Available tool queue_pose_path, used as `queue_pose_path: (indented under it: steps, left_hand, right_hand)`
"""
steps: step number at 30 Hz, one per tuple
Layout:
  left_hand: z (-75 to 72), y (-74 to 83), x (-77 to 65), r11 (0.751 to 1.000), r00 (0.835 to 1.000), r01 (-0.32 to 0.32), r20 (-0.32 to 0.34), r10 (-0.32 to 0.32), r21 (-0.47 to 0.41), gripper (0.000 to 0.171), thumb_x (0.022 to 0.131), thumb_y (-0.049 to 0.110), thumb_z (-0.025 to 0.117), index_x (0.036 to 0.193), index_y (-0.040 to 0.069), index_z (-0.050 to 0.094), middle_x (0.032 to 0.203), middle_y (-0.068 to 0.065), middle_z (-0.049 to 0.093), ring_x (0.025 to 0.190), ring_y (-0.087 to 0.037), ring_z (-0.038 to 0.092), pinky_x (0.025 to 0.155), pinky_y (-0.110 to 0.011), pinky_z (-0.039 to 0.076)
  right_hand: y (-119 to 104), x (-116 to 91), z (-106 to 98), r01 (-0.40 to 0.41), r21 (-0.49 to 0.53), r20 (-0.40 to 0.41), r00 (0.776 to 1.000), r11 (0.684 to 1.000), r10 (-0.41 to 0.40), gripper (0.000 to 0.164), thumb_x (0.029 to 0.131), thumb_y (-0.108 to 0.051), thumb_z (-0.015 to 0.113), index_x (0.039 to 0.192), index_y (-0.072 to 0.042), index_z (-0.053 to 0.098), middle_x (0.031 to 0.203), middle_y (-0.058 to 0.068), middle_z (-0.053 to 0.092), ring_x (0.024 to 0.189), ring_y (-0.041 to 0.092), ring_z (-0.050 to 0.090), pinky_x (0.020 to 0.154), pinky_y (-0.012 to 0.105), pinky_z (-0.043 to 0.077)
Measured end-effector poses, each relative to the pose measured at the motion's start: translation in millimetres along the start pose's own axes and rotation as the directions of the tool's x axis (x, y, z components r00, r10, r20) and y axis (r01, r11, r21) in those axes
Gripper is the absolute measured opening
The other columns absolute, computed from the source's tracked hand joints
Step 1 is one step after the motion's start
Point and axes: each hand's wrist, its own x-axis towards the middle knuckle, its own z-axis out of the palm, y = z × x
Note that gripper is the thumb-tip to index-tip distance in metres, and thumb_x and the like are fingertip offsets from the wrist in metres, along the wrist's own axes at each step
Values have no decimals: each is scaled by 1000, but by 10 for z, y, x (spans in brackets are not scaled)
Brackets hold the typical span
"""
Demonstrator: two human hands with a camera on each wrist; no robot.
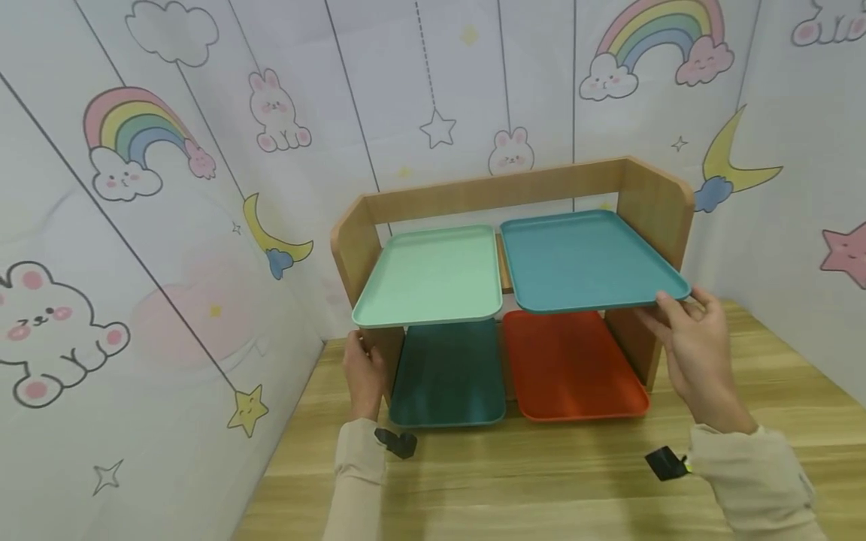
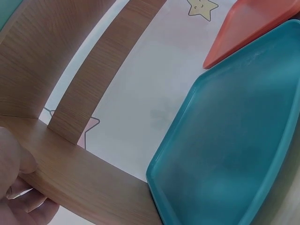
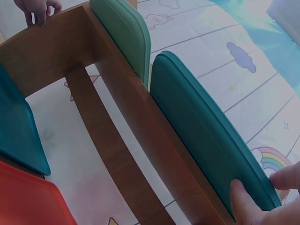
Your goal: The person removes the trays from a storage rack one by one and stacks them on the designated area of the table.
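Observation:
A two-level wooden shelf [image 1: 490,188] stands on the table with a tray in each of its four places. On top, the mint green tray [image 1: 433,274] lies at the left and the blue tray [image 1: 588,259] at the right. My right hand [image 1: 700,361] pinches the blue tray's front right corner, thumb on one face and fingers on the other; its front edge overhangs the shelf. My left hand [image 1: 363,376] grips the front edge of the shelf's left side panel [image 2: 89,180], below the mint tray.
On the lower level sit a dark teal tray [image 1: 449,376] and a red tray [image 1: 575,368]. White walls with cartoon prints [image 1: 440,90] rise behind and beside the shelf. The wood-grain table [image 1: 514,481] extends in front of it.

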Motion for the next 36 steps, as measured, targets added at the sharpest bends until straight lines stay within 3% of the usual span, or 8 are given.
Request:
queue_pose_path:
  steps: [5, 13, 18, 24, 32, 36]
  left_hand:
    - [-1, 11, 9, 1000, 1000, 9, 5, -9, 9, 22, 89, -5, 52, 111, -1, 52, 105, -22, 60, 96, -36, 61, 83, -48, 51]
    - [6, 26, 12, 1000, 1000, -20, -16, 20, 14, 20, 87, -6, 53, 107, -3, 52, 99, -21, 60, 91, -36, 61, 79, -49, 51]
    - [11, 18, 4, 1000, 1000, -20, -13, 20, 16, 19, 87, -5, 52, 106, -3, 52, 98, -22, 59, 91, -37, 59, 80, -50, 49]
    - [13, -3, 1, 1000, 1000, -17, -7, 17, 13, 18, 87, -4, 52, 105, -2, 52, 97, -21, 59, 89, -37, 59, 79, -50, 49]
    - [15, -19, 1, 1000, 1000, -11, -4, 11, 22, 18, 87, -4, 52, 105, -2, 51, 97, -20, 58, 88, -35, 58, 77, -49, 49]
    - [12, -16, 2, 1000, 1000, -12, -3, 12, 22, 17, 87, -5, 52, 105, -2, 52, 97, -20, 58, 88, -35, 58, 77, -49, 49]
  right_hand:
    - [-6, 28, 12, -5, -21, -10, 1000, 1000, 5, 79, 92, -10, 58, 151, 0, 6, 145, 14, 29, 118, 16, 52, 82, 28, 53]
    - [-23, 64, 14, -34, 68, -90, 995, 997, 41, 84, 92, -6, 57, 152, -6, -2, 141, 15, 30, 96, 12, 66, 76, 29, 55]
    - [-31, 56, 16, -35, 111, -100, 994, 993, 46, 82, 92, -3, 57, 152, -7, 2, 144, 14, 27, 100, 12, 65, 77, 31, 55]
    - [-42, 23, 18, -22, 189, -87, 995, 982, 39, 77, 91, 1, 57, 151, -4, 9, 134, 11, 38, 100, 19, 66, 76, 36, 55]
    - [-27, -54, -7, -10, 251, -50, 998, 968, 24, 71, 92, 0, 55, 151, -2, 15, 143, 11, 32, 109, 22, 62, 77, 37, 56]
    - [-20, -105, -21, -2, 273, -52, 999, 962, 17, 71, 92, 2, 55, 151, -1, 15, 141, 10, 37, 111, 23, 61, 78, 38, 56]
